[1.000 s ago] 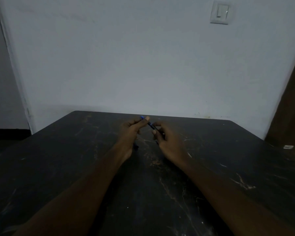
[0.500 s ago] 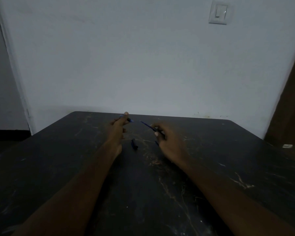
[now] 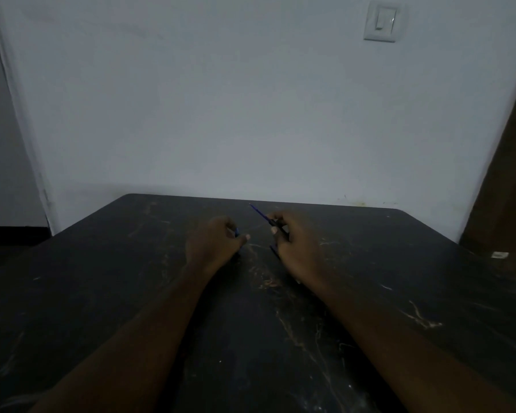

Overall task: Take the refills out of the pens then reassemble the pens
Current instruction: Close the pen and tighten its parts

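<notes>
left hand beside right hand, over table

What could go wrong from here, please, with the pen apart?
The right hand pinches the thin refill low down, so its long free end might bend or slip. The left hand holds a small blue part; if dropped on the dark table in dim light, it could be hard to find.

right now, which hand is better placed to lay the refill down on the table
Right. The right hand pinches the thin blue refill just above the table, while the left hand is curled round a small blue pen piece.
</notes>
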